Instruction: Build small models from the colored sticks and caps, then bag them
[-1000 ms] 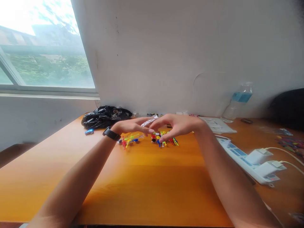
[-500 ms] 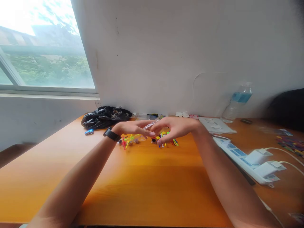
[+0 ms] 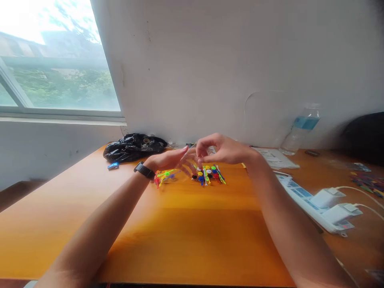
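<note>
A clear plastic bag (image 3: 186,158) is held up between my two hands over the table. My left hand (image 3: 168,159), with a black watch on the wrist, grips the bag's left side, its fingers partly seen through the film. My right hand (image 3: 221,149) has its fingers bent in a pinch at the bag's right edge. Below the hands lie small coloured plastic pieces: a group of round discs and thin sticks (image 3: 207,176) on the right, and a looser cluster of red, yellow and green sticks (image 3: 163,177) on the left.
A black plastic bag (image 3: 132,148) and a small blue packet (image 3: 113,165) sit at the back left. To the right are a power strip (image 3: 309,202) with plugged chargers, a flat white packet (image 3: 276,157), a clear bottle (image 3: 300,130) and more coloured pieces (image 3: 369,184).
My right hand has risen and its fingers have curled at the bag. My left thumb has lifted, and the bag now stands more upright, uncovering the discs and sticks below.
</note>
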`<action>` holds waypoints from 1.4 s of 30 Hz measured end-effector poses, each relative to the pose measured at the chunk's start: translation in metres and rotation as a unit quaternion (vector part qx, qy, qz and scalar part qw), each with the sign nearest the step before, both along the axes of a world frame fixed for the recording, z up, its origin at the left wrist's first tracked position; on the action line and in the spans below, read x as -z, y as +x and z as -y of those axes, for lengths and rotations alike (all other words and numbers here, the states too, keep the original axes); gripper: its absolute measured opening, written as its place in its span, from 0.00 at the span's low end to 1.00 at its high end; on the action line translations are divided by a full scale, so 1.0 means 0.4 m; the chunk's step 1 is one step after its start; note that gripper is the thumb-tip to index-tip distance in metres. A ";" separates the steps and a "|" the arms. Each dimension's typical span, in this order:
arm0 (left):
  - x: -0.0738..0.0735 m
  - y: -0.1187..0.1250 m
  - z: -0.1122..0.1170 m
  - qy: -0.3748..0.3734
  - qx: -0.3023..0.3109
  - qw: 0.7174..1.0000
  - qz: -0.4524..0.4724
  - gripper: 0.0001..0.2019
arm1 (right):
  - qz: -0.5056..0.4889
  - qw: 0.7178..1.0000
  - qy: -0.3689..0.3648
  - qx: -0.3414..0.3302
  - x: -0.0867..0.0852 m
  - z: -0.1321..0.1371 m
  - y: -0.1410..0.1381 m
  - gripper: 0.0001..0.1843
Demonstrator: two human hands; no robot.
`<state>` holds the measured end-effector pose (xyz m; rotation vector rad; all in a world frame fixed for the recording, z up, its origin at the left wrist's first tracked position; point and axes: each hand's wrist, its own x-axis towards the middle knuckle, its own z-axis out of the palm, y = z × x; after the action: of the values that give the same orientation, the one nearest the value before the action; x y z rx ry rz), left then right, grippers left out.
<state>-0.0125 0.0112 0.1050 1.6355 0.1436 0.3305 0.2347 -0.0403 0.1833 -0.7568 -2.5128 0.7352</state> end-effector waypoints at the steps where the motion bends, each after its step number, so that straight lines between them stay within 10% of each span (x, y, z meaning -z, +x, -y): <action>1: 0.006 0.003 -0.002 -0.008 0.004 1.000 0.004 0.36 | -0.007 1.000 0.012 0.006 -0.001 0.002 -0.002 0.06; 42: -0.012 -0.157 -0.057 0.087 -0.196 0.975 -0.051 0.39 | -0.203 0.962 0.111 0.144 0.069 -0.071 -0.022 0.14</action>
<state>-0.0752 0.0339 0.1099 1.7957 0.5324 0.5721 0.2259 -0.0117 0.1557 -0.7794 -2.0183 0.4437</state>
